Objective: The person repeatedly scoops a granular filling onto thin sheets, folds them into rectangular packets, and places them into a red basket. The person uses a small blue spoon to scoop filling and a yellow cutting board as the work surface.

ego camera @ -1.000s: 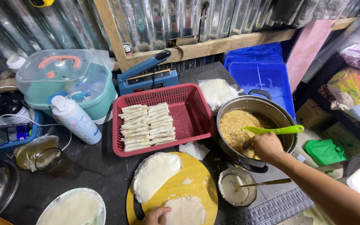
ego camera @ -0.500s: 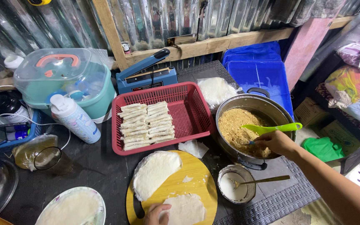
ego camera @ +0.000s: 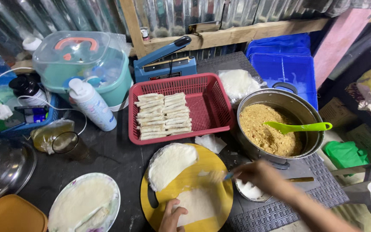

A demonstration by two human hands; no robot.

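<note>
The left hand (ego camera: 171, 217) lies flat, fingers spread, pressing a thin round wrapper (ego camera: 196, 206) onto the yellow round cutting board (ego camera: 213, 165) at the near edge of the table (ego camera: 121, 161); the right hand (ego camera: 258, 174) is closed around a small utensil whose blue-tinted end (ego camera: 227, 175) points at the wrapper, but the motion blur hides what kind it is; it hovers over the board's right rim, just beside a small bowl of white paste (ego camera: 250, 190). The wrapper looks fragile; a hard stroke of the utensil could tear it, and it could slide if the left hand lifted. A second wrapper (ego camera: 170, 165) lies folded on the board's far side and overhangs its edge, so it may dry or catch on the red basket (ego camera: 211, 105) holding the finished rolls (ego camera: 163, 115). The green spatula (ego camera: 297, 126) rests loosely across the steel pot of crumbly filling (ego camera: 269, 131) and could tip out if the forearm knocks it. The left hand is cut off by the bottom edge of the frame; the bowl is partly hidden by the right hand; the plate (ego camera: 84, 204) at the near left corner holds pale sheets that are hard to tell apart.
</note>
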